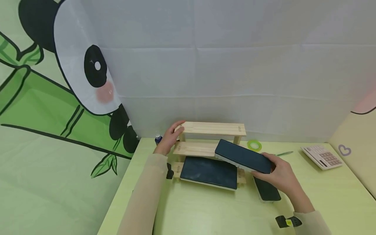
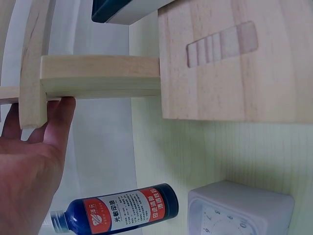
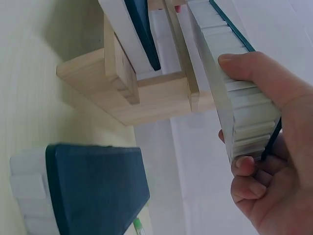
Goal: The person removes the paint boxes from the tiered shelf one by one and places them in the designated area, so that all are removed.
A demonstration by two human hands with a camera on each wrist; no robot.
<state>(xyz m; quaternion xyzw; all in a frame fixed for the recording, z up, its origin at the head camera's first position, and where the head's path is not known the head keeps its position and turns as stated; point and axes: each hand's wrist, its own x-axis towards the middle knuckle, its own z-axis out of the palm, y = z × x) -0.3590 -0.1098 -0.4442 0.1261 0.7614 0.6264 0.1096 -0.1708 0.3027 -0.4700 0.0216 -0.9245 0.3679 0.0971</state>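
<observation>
A three-tier wooden stand (image 1: 214, 128) stands on the table near the back wall. At its upper left end my left hand (image 1: 168, 140) grips the top tier, thumb in front; in the left wrist view some fingers pass behind the wood. With thumb and fingers, my right hand (image 1: 283, 174) holds a flat box (image 1: 243, 156) with a dark blue top and ribbed white sides, tilted, its left end over the middle tier. A similar, larger box (image 1: 208, 171) lies on the lowest tier. Another dark-topped box (image 1: 266, 189) lies on the table below my right hand.
A blue bottle (image 2: 124, 210) and a white clock (image 2: 244, 208) are left of the stand. Green tape (image 1: 254, 145), a green pen (image 1: 284, 153) and a calculator (image 1: 322, 156) lie to the right. A white cloth wall (image 1: 235, 71) rises behind the table.
</observation>
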